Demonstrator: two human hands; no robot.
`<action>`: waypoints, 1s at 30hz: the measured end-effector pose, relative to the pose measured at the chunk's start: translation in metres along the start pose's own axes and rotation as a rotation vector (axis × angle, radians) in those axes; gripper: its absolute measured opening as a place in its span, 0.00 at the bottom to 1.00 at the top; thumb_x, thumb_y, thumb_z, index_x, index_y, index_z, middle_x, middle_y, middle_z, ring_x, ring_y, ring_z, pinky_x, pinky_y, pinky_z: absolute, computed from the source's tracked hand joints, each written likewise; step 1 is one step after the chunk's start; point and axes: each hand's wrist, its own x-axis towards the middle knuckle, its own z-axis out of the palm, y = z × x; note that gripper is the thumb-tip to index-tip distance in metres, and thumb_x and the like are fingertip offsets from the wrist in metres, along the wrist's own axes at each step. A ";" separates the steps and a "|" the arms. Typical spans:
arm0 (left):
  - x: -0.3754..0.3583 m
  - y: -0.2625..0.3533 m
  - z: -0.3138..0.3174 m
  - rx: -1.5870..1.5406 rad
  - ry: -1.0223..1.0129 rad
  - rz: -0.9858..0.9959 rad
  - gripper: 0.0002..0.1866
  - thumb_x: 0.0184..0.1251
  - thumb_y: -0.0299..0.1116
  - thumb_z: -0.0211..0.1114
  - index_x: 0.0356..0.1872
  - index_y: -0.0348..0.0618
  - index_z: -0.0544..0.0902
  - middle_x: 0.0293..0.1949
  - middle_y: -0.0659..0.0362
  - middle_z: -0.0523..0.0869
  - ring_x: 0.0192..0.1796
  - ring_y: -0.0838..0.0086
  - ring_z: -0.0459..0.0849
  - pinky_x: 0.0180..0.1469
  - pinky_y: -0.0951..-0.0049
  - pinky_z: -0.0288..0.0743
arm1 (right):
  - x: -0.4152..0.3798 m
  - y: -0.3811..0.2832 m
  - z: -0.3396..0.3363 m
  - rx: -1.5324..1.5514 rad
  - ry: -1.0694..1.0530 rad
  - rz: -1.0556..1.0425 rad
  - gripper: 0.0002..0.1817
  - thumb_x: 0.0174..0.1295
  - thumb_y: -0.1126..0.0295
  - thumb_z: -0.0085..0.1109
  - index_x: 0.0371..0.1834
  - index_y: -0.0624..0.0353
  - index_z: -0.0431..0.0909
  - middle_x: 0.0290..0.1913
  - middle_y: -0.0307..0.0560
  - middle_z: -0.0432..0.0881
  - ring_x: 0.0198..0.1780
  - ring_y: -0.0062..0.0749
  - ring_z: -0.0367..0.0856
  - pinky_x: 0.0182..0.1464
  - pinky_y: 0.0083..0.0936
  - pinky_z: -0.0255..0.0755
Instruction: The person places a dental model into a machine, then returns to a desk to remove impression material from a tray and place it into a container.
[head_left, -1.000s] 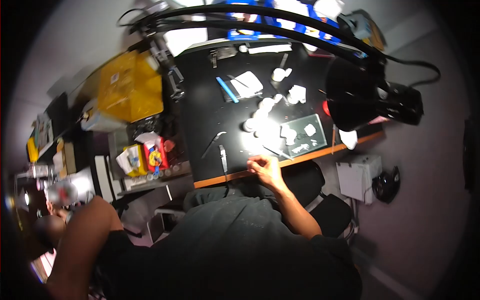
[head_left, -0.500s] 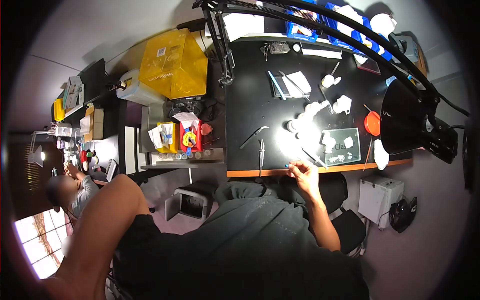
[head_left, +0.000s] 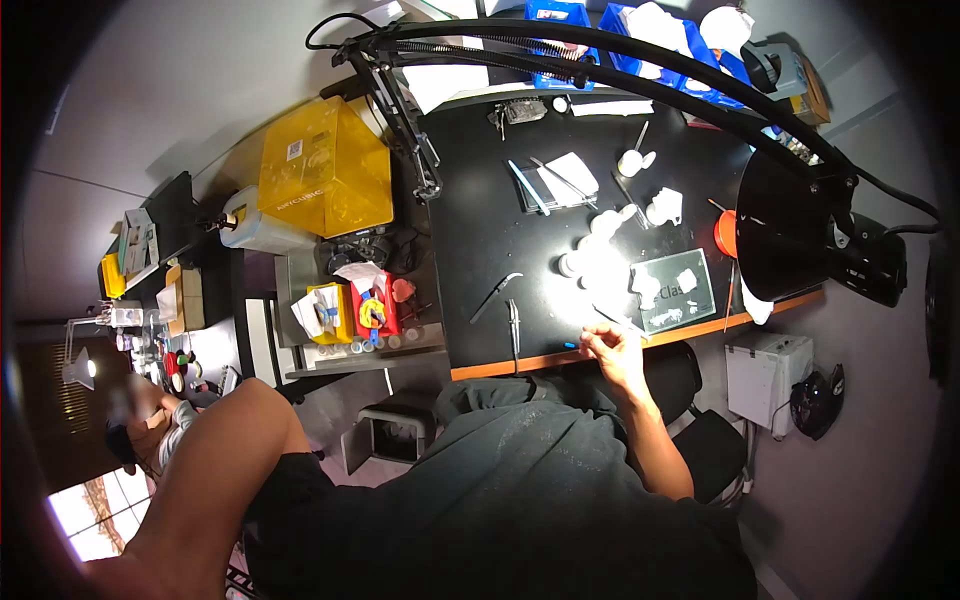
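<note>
My right hand (head_left: 612, 355) is over the front edge of the black desk (head_left: 470, 230), thumb and fingers pinched together. A small blue piece (head_left: 571, 345) sticks out to the left of its fingertips; its kind is too small to tell. Just beyond the fingers, a thin tool (head_left: 622, 318) lies in the lamp's glare. To the left lie straight tweezers (head_left: 514, 330) and a curved pair (head_left: 493, 296). A dark glass slab (head_left: 690, 285) bearing white lumps is on the right. My left arm (head_left: 235, 440) is raised and bent at the lower left, its hand out of the frame.
A black desk lamp (head_left: 790, 225) hangs over the right side. White jars (head_left: 600, 228) stand mid-desk, with a red dish (head_left: 726, 234) to the right. An open drawer (head_left: 410, 345) and yellow box (head_left: 330, 170) are at left. A co-worker (head_left: 150, 420) sits farther left.
The camera view has tilted and shifted, so the desk appears further left and lower. My right hand stays pinched near the desk edge, and more of the blue piece shows.
</note>
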 end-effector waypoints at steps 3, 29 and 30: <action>0.002 -0.003 0.002 -0.005 0.004 0.000 0.09 0.62 0.31 0.71 0.40 0.38 0.86 0.37 0.56 0.89 0.37 0.72 0.87 0.43 0.71 0.79 | 0.001 0.004 -0.006 0.004 -0.014 -0.020 0.04 0.66 0.76 0.65 0.41 0.66 0.83 0.30 0.40 0.83 0.30 0.21 0.80 0.39 0.19 0.77; -0.013 -0.018 -0.009 -0.022 0.004 -0.027 0.07 0.66 0.30 0.67 0.39 0.37 0.86 0.35 0.56 0.87 0.35 0.74 0.85 0.41 0.71 0.77 | 0.011 0.002 -0.005 -0.001 0.070 -0.078 0.04 0.63 0.77 0.68 0.39 0.66 0.84 0.27 0.42 0.83 0.28 0.21 0.80 0.33 0.18 0.74; -0.013 -0.019 -0.008 -0.020 0.006 -0.024 0.07 0.66 0.30 0.67 0.39 0.37 0.86 0.35 0.56 0.87 0.35 0.74 0.85 0.41 0.71 0.77 | 0.010 0.002 -0.004 -0.011 0.077 -0.077 0.04 0.63 0.77 0.68 0.39 0.66 0.84 0.27 0.42 0.84 0.28 0.21 0.80 0.33 0.18 0.74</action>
